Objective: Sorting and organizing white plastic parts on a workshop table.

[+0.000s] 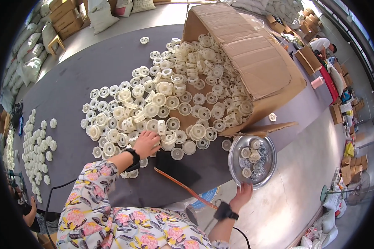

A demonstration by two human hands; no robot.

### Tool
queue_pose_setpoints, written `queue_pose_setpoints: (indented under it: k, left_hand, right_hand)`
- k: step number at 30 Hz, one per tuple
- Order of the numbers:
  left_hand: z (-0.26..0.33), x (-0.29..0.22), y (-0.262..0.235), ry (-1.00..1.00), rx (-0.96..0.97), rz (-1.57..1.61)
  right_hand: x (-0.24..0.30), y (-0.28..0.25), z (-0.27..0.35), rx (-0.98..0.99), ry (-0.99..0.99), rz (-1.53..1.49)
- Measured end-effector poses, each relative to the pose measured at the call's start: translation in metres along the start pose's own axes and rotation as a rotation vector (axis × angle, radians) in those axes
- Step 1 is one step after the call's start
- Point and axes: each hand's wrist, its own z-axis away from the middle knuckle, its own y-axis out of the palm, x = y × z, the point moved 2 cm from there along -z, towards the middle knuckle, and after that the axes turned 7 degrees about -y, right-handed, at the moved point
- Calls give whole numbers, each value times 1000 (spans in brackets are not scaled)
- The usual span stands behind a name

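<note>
White floral top [149, 226]: pink blossoms and dark leaves, nearest the viewer at six o'clock on a clock centred in the view.
Right hand [242, 197]: at five o'clock, black band on the wrist; its grip is loose, fingers slightly apart by the near rim of a metal bowl; whether they touch it is unclear.
Left hand [147, 144]: at eight o'clock, also banded in black, touching the near edge of a heap; whether its grip is clamped on a piece, I cannot tell.
Orange-brown strip [187, 190]: slants at six o'clock, beside a black pad [180, 168].
Metal bowl [232, 159]: round and shiny, at four o'clock, holding several cream pieces and clear coiled rings [258, 169].
Cream plastic wheels [158, 99]: a large heap of ring-shaped pieces, from eight o'clock up past twelve, on the grey worktop [70, 83].
Smaller group [39, 145]: pale pieces spread at nine o'clock.
Cardboard box [253, 58]: on its side between one and two o'clock, wheels spilling from its mouth.
Pink spool [317, 82]: upright at two o'clock.
Standing fan [355, 189]: on the floor at four o'clock.
Co-worker [320, 45]: bending beside an open carton, far off at two o'clock.
White sacks [100, 18]: against the background at eleven o'clock.
</note>
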Motion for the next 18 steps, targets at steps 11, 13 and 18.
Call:
queue_pose_setpoints:
  k: [11,13,18]
  left_hand:
    - [83,27,-9,-169,84,-135]
    - [77,40,-18,-279,57,-96]
    - [36,62,-15,-382,-95,-12]
  right_hand:
    - [-46,79,-113,93,-381,1500]
    - [-41,93,-105,195,-371,1492]
    - [-57,101,-116,538,-460,1308]
